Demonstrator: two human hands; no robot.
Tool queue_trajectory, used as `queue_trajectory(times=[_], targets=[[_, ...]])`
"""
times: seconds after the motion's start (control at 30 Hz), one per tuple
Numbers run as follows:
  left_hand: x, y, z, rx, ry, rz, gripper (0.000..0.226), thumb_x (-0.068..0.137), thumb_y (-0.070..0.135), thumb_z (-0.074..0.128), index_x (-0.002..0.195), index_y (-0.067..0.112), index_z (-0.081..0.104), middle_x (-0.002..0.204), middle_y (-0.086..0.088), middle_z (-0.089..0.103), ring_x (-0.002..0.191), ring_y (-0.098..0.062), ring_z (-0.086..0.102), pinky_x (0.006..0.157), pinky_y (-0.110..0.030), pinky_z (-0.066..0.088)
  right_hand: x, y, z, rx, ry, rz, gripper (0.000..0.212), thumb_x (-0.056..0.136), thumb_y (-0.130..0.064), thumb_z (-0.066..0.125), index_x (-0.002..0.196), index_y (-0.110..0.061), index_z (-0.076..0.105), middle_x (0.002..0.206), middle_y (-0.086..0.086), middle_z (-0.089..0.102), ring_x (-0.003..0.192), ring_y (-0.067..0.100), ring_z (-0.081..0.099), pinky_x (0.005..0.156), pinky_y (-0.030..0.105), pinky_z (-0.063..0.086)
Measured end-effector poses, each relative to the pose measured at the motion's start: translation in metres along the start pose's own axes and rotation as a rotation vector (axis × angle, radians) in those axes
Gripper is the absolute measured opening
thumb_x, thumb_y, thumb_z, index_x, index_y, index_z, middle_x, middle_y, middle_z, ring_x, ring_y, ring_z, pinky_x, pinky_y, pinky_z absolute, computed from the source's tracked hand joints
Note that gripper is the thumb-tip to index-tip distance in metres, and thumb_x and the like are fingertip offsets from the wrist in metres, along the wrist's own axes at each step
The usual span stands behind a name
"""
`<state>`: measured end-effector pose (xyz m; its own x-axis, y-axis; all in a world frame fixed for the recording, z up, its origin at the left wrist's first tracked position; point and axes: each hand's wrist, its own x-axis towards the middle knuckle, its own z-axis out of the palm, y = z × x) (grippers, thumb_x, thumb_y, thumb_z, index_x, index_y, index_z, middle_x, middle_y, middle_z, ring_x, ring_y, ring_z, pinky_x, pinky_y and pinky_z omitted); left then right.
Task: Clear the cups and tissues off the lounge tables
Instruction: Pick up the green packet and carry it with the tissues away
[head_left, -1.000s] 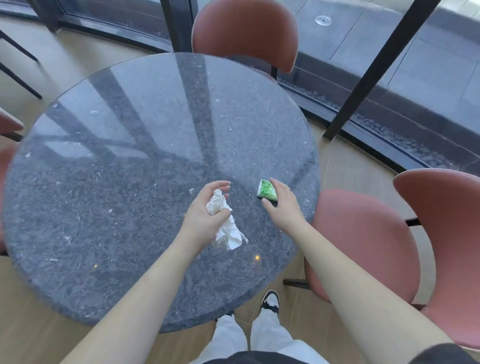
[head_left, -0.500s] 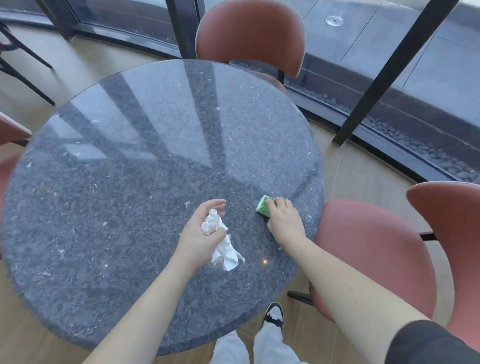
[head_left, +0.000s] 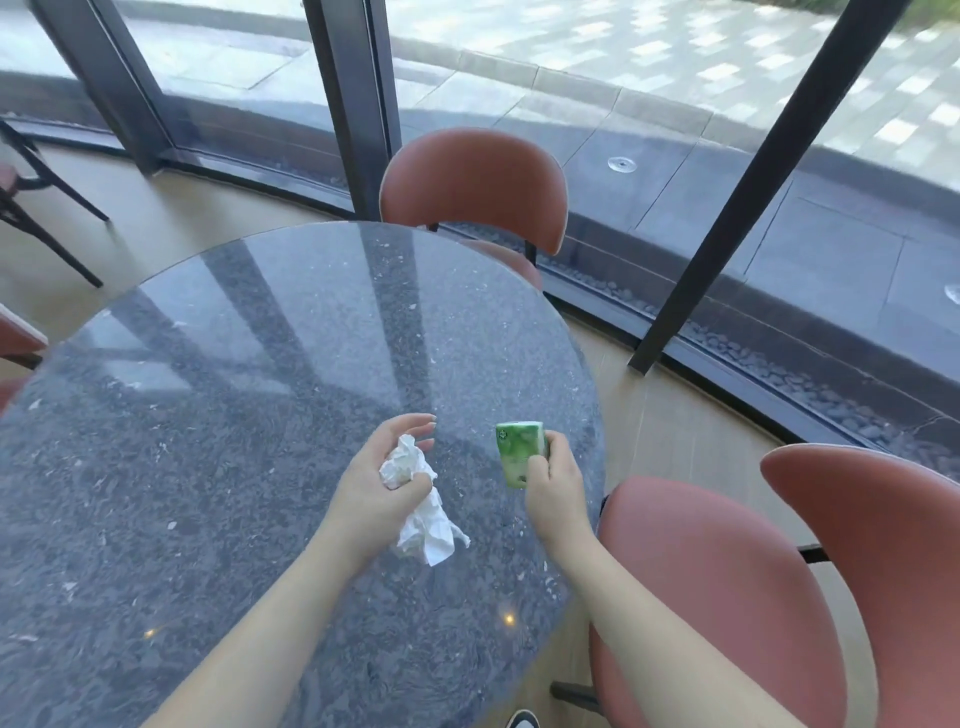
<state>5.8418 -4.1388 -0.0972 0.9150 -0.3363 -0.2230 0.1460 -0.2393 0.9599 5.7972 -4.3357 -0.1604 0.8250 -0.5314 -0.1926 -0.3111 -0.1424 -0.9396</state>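
A round dark speckled stone table (head_left: 234, 426) fills the left and centre of the head view. Over its right part my left hand (head_left: 374, 483) is closed around a crumpled white tissue (head_left: 421, 509), whose loose end hangs below the palm. My right hand (head_left: 553, 483) grips a small green tissue pack (head_left: 518, 452) by its lower edge, lifted off the tabletop and held upright near the table's right rim. No cups are in view.
A terracotta chair (head_left: 472, 182) stands behind the table, and two more chairs (head_left: 727, 597) stand to its right. Part of another seat (head_left: 18, 338) shows at the left edge. Dark window frames (head_left: 353, 98) and glass line the back.
My right hand closed on the green tissue pack and lifted it off the table. My head tilted up, showing more of the window. The left hand kept its tissue.
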Motion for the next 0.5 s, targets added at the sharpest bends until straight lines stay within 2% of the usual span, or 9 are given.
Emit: queue_trajectory(times=[0.07, 0.13, 0.27, 0.33, 0.4, 0.5], targets=[[0.004, 0.02, -0.003, -0.01, 0.008, 0.063, 0.057, 0.075, 0.013, 0.057, 0.118, 0.049, 0.065, 0.124, 0.021, 0.07, 0.122, -0.003, 0.064, 0.104, -0.052, 0.053, 0.001, -0.027, -0.005, 0.119, 0.027, -0.014, 0.024, 0.079, -0.027, 0.032, 0.094, -0.025, 0.052, 0.084, -0.005, 0.054, 0.073, 0.013, 0.047, 0.062, 0.026, 0.036], [0.007, 0.043, -0.007, -0.022, 0.014, 0.134, 0.057, 0.075, 0.012, 0.058, 0.119, 0.049, 0.066, 0.124, 0.02, 0.07, 0.121, -0.004, 0.065, 0.103, -0.052, 0.054, 0.002, -0.052, -0.009, 0.213, 0.029, -0.06, 0.026, 0.081, -0.028, 0.032, 0.096, -0.026, 0.053, 0.075, -0.011, 0.055, 0.065, 0.007, 0.046, 0.057, 0.02, 0.037], [0.006, 0.09, -0.015, -0.018, 0.022, 0.27, 0.057, 0.077, 0.013, 0.059, 0.12, 0.05, 0.065, 0.124, 0.021, 0.07, 0.123, -0.003, 0.064, 0.102, -0.048, 0.055, 0.001, -0.095, -0.019, 0.243, 0.034, -0.211, 0.024, 0.107, -0.035, 0.037, 0.111, -0.025, 0.058, 0.087, -0.012, 0.062, 0.074, 0.001, 0.056, 0.066, 0.02, 0.045], [0.004, 0.113, -0.018, -0.013, 0.036, 0.321, 0.058, 0.077, 0.013, 0.059, 0.118, 0.052, 0.064, 0.124, 0.021, 0.07, 0.123, -0.003, 0.064, 0.102, -0.046, 0.055, -0.004, -0.116, -0.024, 0.244, 0.021, -0.277, 0.023, 0.104, -0.046, 0.041, 0.106, -0.031, 0.058, 0.086, -0.015, 0.064, 0.072, -0.005, 0.058, 0.066, 0.017, 0.047], [-0.002, 0.134, -0.021, -0.001, 0.045, 0.371, 0.058, 0.077, 0.014, 0.059, 0.118, 0.053, 0.064, 0.124, 0.022, 0.07, 0.122, -0.002, 0.064, 0.101, -0.046, 0.055, -0.009, -0.136, -0.029, 0.237, -0.006, -0.313, 0.025, 0.095, -0.052, 0.047, 0.108, -0.034, 0.057, 0.093, -0.013, 0.067, 0.078, -0.006, 0.062, 0.073, 0.021, 0.051], [-0.012, 0.162, -0.025, 0.009, 0.052, 0.443, 0.057, 0.076, 0.016, 0.059, 0.119, 0.053, 0.063, 0.122, 0.023, 0.07, 0.121, -0.001, 0.064, 0.099, -0.046, 0.057, -0.017, -0.164, -0.037, 0.239, -0.004, -0.383, 0.014, 0.098, -0.038, 0.056, 0.111, -0.033, 0.057, 0.097, -0.009, 0.068, 0.08, -0.007, 0.063, 0.076, 0.019, 0.05]])
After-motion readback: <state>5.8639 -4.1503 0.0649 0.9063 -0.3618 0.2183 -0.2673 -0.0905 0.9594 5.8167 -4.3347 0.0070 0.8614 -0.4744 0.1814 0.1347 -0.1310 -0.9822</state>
